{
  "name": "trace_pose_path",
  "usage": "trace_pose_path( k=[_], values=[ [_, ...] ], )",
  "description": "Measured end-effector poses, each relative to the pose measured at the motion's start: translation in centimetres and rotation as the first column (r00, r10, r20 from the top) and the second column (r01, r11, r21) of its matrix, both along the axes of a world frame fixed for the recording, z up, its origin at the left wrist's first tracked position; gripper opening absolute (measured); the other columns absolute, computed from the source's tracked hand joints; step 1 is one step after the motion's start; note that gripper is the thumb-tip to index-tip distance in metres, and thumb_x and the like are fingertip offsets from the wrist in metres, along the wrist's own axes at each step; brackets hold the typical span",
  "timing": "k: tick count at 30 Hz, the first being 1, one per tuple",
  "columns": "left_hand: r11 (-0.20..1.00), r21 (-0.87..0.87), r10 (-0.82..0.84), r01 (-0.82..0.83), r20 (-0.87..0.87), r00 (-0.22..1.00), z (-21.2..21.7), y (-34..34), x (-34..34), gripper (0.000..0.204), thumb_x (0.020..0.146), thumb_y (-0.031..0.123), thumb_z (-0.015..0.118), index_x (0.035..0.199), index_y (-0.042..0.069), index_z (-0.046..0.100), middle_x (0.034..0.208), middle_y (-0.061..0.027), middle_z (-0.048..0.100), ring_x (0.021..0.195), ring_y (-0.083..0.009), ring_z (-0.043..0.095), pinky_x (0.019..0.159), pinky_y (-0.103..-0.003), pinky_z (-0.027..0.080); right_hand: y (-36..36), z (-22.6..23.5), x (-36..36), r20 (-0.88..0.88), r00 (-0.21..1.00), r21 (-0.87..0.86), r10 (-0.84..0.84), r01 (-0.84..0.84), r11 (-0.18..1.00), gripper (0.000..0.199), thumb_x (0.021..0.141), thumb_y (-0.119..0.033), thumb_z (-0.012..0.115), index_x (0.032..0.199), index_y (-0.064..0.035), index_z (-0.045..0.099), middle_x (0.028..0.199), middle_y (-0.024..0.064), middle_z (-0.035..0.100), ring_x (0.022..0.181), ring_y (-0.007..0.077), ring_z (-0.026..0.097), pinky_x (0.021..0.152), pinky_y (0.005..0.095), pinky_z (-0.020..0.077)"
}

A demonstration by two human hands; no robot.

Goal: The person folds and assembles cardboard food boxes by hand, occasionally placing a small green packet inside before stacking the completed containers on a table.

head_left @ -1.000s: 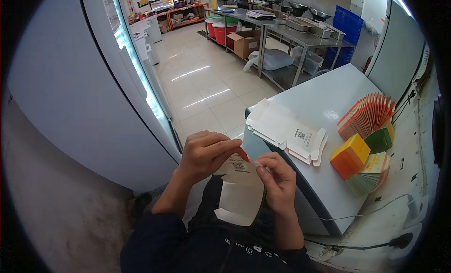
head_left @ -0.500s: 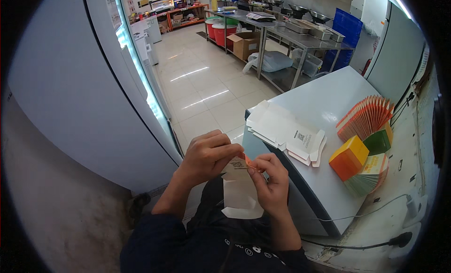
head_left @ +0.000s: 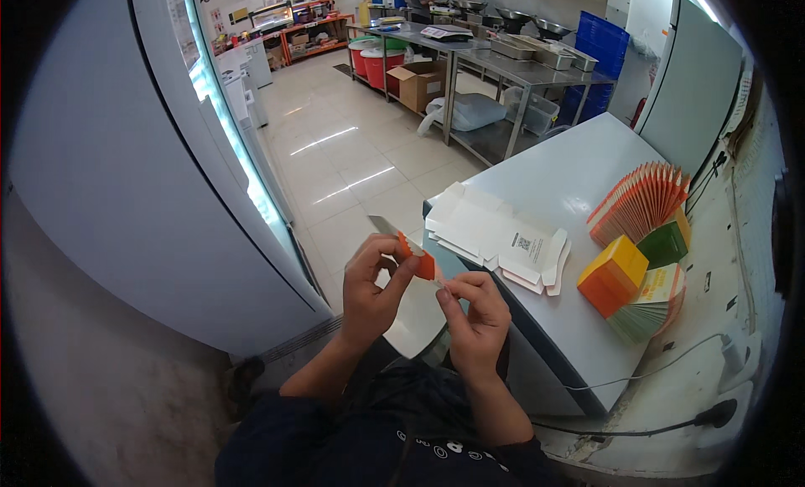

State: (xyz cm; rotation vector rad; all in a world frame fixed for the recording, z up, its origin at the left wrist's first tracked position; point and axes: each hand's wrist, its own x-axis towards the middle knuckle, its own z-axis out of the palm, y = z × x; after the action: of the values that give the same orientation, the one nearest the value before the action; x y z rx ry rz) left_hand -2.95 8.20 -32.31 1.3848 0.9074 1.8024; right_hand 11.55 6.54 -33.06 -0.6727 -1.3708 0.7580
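A folding paper carton, white (head_left: 416,317) on one side with an orange part (head_left: 426,267), is held up between my hands in front of my lap. My left hand (head_left: 373,287) is closed on its upper part, thumb against the orange edge, and a pale flap sticks up above the fingers. My right hand (head_left: 478,317) pinches a small corner at the orange part's right end between thumb and finger. The exact fold under the fingertips is hidden. Just beyond my right hand, flat white cartons (head_left: 486,220) lie overlapped on the white tabletop (head_left: 579,164).
Fanned orange cartons (head_left: 641,203), a yellow-orange stack (head_left: 616,273) and green-edged cartons (head_left: 646,315) stand along the right wall. A cable (head_left: 620,386) hangs by the table's near end. A tall white cabinet (head_left: 92,151) rises at left; steel tables (head_left: 528,80) are farther off.
The carton has turned between my hands, so its orange part now shows more. My left hand has rotated and lowered, its thumb now upward. The view has shifted slightly.
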Motion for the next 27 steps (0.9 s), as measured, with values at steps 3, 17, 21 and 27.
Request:
trace_pose_path(
  k=[3,17,21,27],
  values=[
    [0.933,0.302,0.273,-0.194,-0.247,0.93,0.3,-0.1,-0.2,0.01,0.085,0.005,0.069,0.088,-0.002,0.063,0.083,-0.01,0.065,0.073,-0.0148,0.063,0.067,-0.026,0.05,0.0,0.3,-0.1,0.122,0.971,0.124,-0.203,0.188,0.974,0.014,0.08,0.002,0.07,0.094,0.0019,0.069,0.088,0.0108,0.061,0.077,0.0189,0.059,0.07,0.0271,0.0464],
    [0.967,0.252,0.105,0.04,-0.536,0.838,0.4,-1.8,-0.8,0.018,0.084,0.008,0.07,0.102,0.003,0.072,0.092,-0.0096,0.072,0.078,-0.0175,0.069,0.07,-0.027,0.053,0.2,-0.1,0.2,0.171,0.954,0.206,-0.246,0.209,0.956,0.013,0.079,0.003,0.07,0.092,0.0026,0.068,0.084,0.0096,0.062,0.073,0.0172,0.057,0.064,0.0267,0.0448],
    [0.985,0.174,0.106,-0.019,-0.508,0.855,0.6,-2.6,1.2,0.023,0.081,0.007,0.072,0.102,-0.004,0.069,0.103,-0.0169,0.07,0.091,-0.0264,0.07,0.081,-0.032,0.053,0.1,-0.6,-0.3,0.118,0.933,0.178,-0.339,0.316,0.932,0.015,0.078,0.002,0.071,0.093,0.0017,0.069,0.084,0.0106,0.063,0.075,0.0219,0.061,0.068,0.0296,0.0484],
    [0.968,0.244,0.162,-0.058,-0.429,0.889,-1.4,-4.0,4.0,0.043,0.086,0.012,0.067,0.124,-0.006,0.057,0.131,-0.0251,0.054,0.123,-0.0323,0.054,0.099,-0.038,0.044,0.3,-1.7,-0.1,0.235,0.92,0.176,-0.313,0.277,0.945,0.037,0.083,-0.006,0.068,0.119,-0.0025,0.065,0.11,0.0178,0.06,0.092,0.0288,0.061,0.078,0.0338,0.0498]
  ],
)
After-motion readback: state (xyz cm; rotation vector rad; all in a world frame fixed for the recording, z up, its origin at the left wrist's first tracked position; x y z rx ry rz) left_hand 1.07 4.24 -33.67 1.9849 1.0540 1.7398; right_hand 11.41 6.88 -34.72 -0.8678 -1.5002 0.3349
